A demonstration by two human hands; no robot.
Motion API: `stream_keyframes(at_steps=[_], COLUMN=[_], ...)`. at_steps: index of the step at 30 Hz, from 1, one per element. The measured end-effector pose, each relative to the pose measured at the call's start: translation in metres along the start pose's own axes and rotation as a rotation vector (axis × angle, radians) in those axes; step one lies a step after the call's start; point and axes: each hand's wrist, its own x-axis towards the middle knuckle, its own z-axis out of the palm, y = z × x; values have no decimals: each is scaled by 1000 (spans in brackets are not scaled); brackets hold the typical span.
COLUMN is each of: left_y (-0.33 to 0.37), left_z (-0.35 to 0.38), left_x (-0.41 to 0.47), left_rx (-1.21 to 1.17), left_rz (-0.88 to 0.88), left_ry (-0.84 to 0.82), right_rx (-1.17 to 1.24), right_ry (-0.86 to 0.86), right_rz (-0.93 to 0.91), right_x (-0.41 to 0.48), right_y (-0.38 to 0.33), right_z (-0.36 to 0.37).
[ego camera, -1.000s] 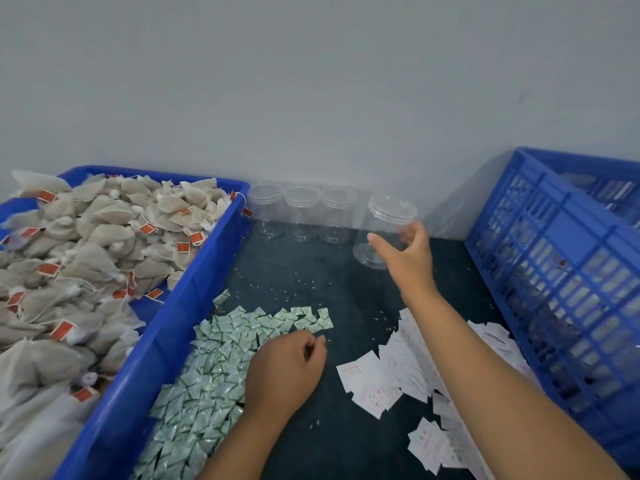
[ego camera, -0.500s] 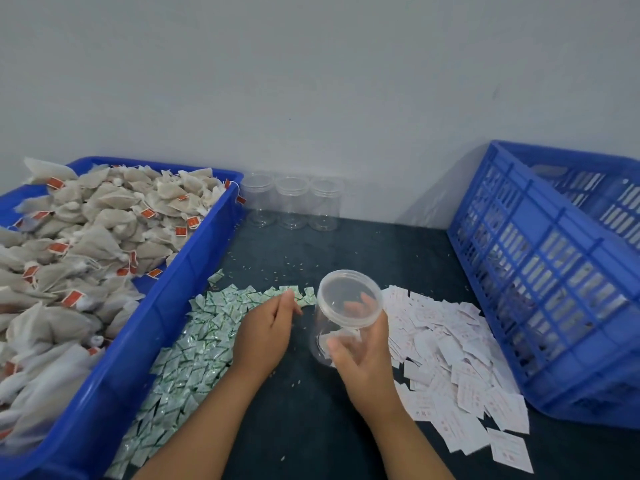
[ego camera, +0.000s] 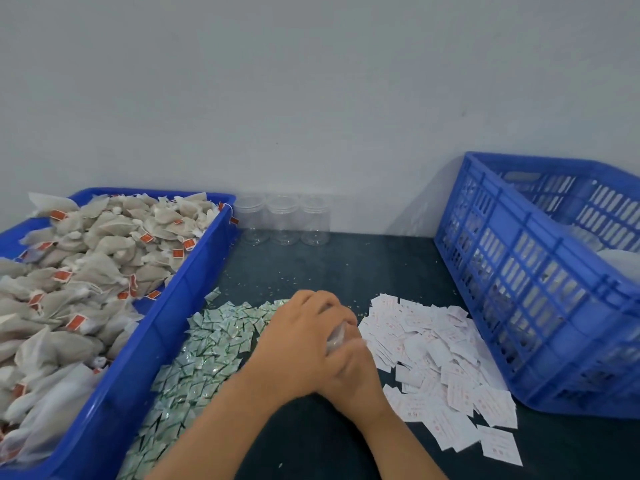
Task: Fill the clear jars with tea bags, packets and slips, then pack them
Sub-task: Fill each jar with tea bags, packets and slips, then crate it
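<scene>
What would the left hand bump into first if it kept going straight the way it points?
The left hand lies over the clear jar, so it meets that first. Beyond that, probably the white slips, though depth is unclear.

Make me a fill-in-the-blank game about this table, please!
1. ___ clear jars stand in a row by the wall.
2. The tea bags lie in a ___ bin.
3. The white slips lie to the ___ of the green packets.
Missing words: three; blue; right.
</scene>
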Motion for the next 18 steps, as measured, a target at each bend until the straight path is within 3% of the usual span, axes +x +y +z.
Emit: stream_keyframes(at_steps=[3, 6, 8, 10, 13, 18], left_y=[10, 22, 26, 25, 22, 11], left_z=[15, 12, 5, -5, -27, -67], left_x=[-9, -8, -4, -6, -12, -12], left_rx=[19, 124, 291, 403, 353, 102], left_rz=[-117, -317, -397, -359, -411, -608], left_ry=[166, 188, 46, -147, -366, -453], right_rx=[5, -69, -193, -205, -68, -134], right_ry=[26, 64, 61, 70, 85, 214], right_rz=[-18, 5, -10, -46, -13, -123], right_x=[-4, -3, 0, 0, -7, -10], right_y=[7, 8, 6, 8, 8, 1], right_z=[3, 7, 9, 8, 7, 12])
